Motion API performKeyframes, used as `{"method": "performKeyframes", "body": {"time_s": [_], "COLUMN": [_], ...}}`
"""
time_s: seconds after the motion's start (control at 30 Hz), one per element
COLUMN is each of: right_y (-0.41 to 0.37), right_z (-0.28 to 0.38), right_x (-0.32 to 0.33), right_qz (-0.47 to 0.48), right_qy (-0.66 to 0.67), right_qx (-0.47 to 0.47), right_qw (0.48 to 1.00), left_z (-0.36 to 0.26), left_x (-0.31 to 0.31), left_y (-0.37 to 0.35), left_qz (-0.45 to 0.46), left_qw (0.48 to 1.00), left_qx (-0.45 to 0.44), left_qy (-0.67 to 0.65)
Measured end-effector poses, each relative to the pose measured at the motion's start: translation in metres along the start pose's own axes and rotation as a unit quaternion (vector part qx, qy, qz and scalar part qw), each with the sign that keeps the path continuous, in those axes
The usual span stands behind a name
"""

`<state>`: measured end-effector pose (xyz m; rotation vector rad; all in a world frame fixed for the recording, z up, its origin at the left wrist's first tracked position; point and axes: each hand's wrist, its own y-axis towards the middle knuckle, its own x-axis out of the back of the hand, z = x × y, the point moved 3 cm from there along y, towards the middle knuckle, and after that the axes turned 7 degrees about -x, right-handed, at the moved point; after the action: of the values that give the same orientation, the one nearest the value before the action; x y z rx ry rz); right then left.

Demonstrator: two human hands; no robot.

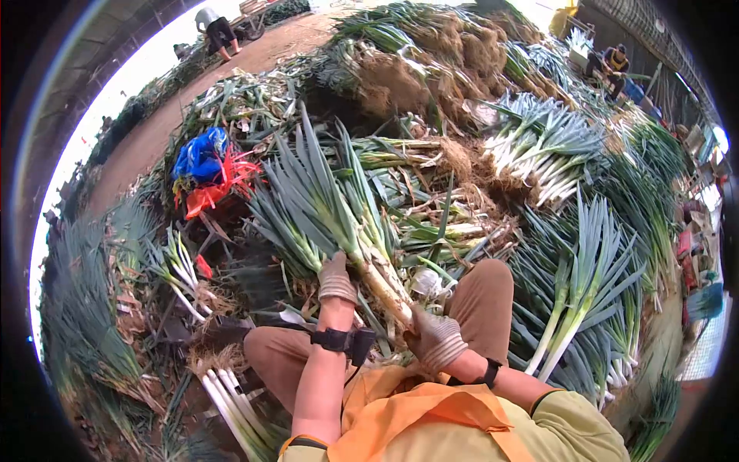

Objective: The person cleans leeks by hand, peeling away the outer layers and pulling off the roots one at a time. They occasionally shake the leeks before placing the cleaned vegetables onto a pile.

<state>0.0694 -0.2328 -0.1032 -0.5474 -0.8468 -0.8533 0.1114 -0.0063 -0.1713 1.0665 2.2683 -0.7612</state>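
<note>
A large leek point(377, 281) with broad green leaves lies slantwise in front of me, its leaves pointing away. My left hand point(336, 279), in a pale work glove, is at the upper stem beside the leaves; its fingers are mostly hidden. The gloved right hand point(436, 339) is closed round the lower end of the same stem, near my knee. More leek leaves lie just beyond and to the left of my left hand. Two long white-stemmed leeks point(566, 327) rest on the pile to the right.
Trimmed white leeks point(539, 150) are heaped at the upper right. Blue point(202, 154) and red plastic point(223, 185) lie at the upper left. Rooted leeks point(231, 400) are at the lower left. One person point(218, 32) bends far left; another point(614, 65) is far right.
</note>
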Motion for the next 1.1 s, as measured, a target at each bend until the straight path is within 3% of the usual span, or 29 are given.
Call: {"method": "performKeyframes", "body": {"time_s": [0.07, 0.13, 0.2, 0.23, 0.27, 0.3, 0.33, 0.4, 0.43, 0.47, 0.53, 0.57, 0.63, 0.67, 0.73, 0.77, 0.8, 0.83, 0.87, 0.9, 0.93, 0.97, 1.03, 1.07, 1.1], "right_y": [0.004, 0.013, 0.024, 0.033, 0.04, 0.041, 0.045, 0.044, 0.041, 0.036, 0.028, 0.025, 0.015, 0.002, 0.003, 0.002, 0.006, 0.007, 0.012, 0.02, 0.022, 0.02, 0.014, 0.012, 0.013], "right_z": [0.019, 0.035, 0.043, 0.048, 0.048, 0.047, 0.045, 0.036, 0.029, 0.022, 0.0, -0.011, -0.026, -0.016, -0.059, -0.03, -0.026, -0.029, -0.031, -0.053, -0.038, -0.041, -0.057, -0.064, -0.072], "right_x": [0.013, 0.014, 0.008, 0.008, 0.007, 0.002, -0.006, -0.025, -0.036, -0.043, -0.072, -0.089, -0.12, -0.111, -0.151, -0.118, -0.107, -0.11, -0.112, -0.127, -0.107, -0.11, -0.119, -0.125, -0.133], "right_qz": [-0.067, -0.052, -0.029, 0.061, 0.161, 0.238, 0.311, 0.362, 0.405, 0.429, 0.473, 0.478, 0.502, 0.623, 0.443, 0.513, 0.491, 0.468, 0.443, 0.411, 0.398, 0.417, 0.44, 0.472, 0.495], "right_qy": [0.033, 0.03, 0.222, 0.332, 0.366, 0.438, 0.503, 0.516, 0.527, 0.509, 0.61, 0.604, 0.668, 0.734, 0.597, 0.596, 0.572, 0.524, 0.472, 0.312, 0.21, 0.248, 0.279, 0.39, 0.496], "right_qx": [0.048, 0.052, 0.073, 0.058, -0.021, -0.048, -0.075, -0.084, -0.094, -0.069, -0.124, -0.129, -0.29, -0.189, -0.104, -0.279, -0.198, -0.24, -0.276, -0.232, -0.214, -0.211, -0.208, -0.19, -0.168], "right_qw": [0.996, 0.997, 0.972, 0.939, 0.916, 0.866, 0.803, 0.772, 0.741, 0.743, 0.623, 0.625, 0.466, 0.194, 0.661, 0.551, 0.626, 0.67, 0.71, 0.825, 0.867, 0.848, 0.828, 0.767, 0.693], "left_z": [-0.035, -0.058, -0.064, -0.057, -0.044, -0.027, -0.004, 0.043, 0.051, 0.057, 0.076, 0.077, 0.079, 0.084, 0.103, 0.103, 0.106, 0.114, 0.105, 0.095, 0.097, 0.097, 0.101, 0.087, 0.061], "left_x": [-0.027, -0.043, -0.043, -0.039, -0.017, -0.002, 0.021, 0.067, 0.081, 0.094, 0.127, 0.136, 0.149, 0.155, 0.166, 0.162, 0.159, 0.177, 0.157, 0.141, 0.142, 0.142, 0.136, 0.117, 0.083], "left_y": [-0.017, -0.028, -0.038, -0.04, -0.054, -0.069, -0.064, -0.054, -0.042, -0.032, -0.025, -0.018, 0.003, 0.014, 0.037, 0.043, 0.045, 0.056, 0.048, 0.033, 0.029, 0.025, 0.023, 0.012, -0.009], "left_qz": [0.147, 0.289, 0.371, 0.399, 0.209, 0.126, 0.088, -0.002, -0.02, -0.036, -0.076, -0.102, -0.171, -0.195, -0.211, -0.203, -0.209, -0.273, -0.27, -0.282, -0.287, -0.291, -0.089, -0.093, -0.206], "left_qw": [0.977, 0.926, 0.889, 0.879, 0.952, 0.983, 0.983, 0.968, 0.975, 0.98, 0.981, 0.981, 0.976, 0.971, 0.955, 0.952, 0.956, 0.944, 0.946, 0.959, 0.951, 0.932, 0.9, 0.897, 0.913], "left_qx": [-0.037, -0.058, -0.065, -0.064, -0.002, -0.005, 0.05, 0.152, 0.154, 0.158, 0.173, 0.167, 0.123, 0.1, 0.066, 0.058, 0.052, 0.032, 0.034, -0.008, -0.031, -0.052, -0.073, -0.077, -0.017], "left_qy": [-0.147, -0.235, -0.258, -0.252, -0.223, -0.137, -0.156, -0.202, -0.159, -0.115, -0.035, -0.013, -0.05, -0.091, -0.197, -0.222, -0.199, 0.184, 0.177, -0.013, -0.111, -0.208, -0.421, -0.425, -0.351]}}
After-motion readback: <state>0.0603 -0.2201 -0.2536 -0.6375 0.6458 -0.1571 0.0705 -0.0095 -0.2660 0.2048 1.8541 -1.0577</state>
